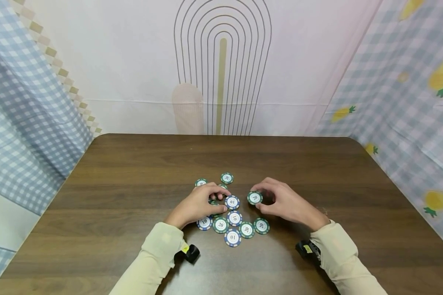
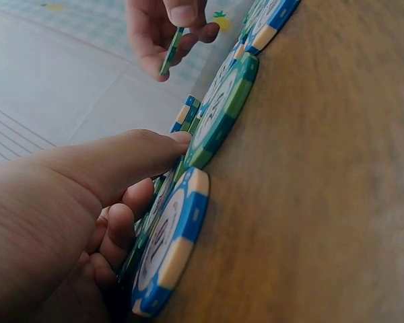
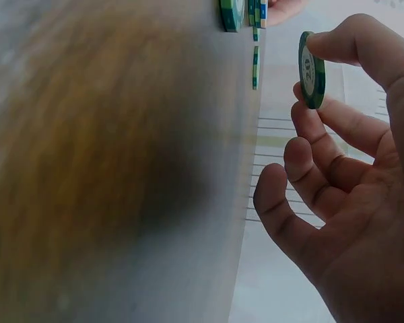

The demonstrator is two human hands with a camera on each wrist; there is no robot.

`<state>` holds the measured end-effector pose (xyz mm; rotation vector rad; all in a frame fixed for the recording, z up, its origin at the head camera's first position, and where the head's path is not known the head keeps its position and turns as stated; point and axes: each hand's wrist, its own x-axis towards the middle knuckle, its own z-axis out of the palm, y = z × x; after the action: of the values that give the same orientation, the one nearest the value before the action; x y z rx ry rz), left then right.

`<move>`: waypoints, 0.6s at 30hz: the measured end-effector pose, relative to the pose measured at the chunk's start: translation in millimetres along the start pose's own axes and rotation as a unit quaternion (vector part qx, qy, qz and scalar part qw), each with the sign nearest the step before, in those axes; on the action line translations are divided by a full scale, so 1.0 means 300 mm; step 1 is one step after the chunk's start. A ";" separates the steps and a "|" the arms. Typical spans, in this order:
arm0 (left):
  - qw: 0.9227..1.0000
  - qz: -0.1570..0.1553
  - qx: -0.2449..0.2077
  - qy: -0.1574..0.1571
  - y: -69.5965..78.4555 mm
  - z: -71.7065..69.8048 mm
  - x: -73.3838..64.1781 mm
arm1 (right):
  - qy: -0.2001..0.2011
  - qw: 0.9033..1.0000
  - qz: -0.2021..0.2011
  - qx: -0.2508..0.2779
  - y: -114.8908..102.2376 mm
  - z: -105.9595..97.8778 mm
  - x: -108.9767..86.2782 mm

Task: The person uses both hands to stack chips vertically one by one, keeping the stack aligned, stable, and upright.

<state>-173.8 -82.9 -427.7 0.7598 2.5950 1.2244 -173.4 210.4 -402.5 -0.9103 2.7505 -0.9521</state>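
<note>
My right hand (image 1: 282, 200) pinches a green poker chip (image 3: 312, 70) marked 20 between thumb and index finger. In the right wrist view that chip is raised off the table, its face tilted, while the other fingers curl loosely below it. My left hand (image 1: 201, 203) has its thumb and fingers around the edge of a blue poker chip (image 1: 232, 202) marked 10, in the middle of the scattered chips. In the left wrist view the thumb (image 2: 178, 140) lies at the chips' edge, and the hand hides part of the ones behind it.
Nearer the person lie blue chips (image 1: 233, 237) and green chips (image 1: 247, 230), some overlapping. Beyond the left hand is another green chip (image 1: 227, 178). The brown wooden table (image 1: 133, 172) meets a patterned cloth backdrop (image 1: 133, 61) at its far edge.
</note>
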 end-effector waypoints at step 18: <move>1.000 0.005 0.007 -0.002 0.001 -0.009 -0.002 | 0.002 1.000 -0.009 -0.005 -0.058 0.019 0.075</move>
<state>-174.3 -84.8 -425.9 0.7789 2.6014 1.2084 -181.5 183.6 -394.5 -0.9371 2.7581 -0.9448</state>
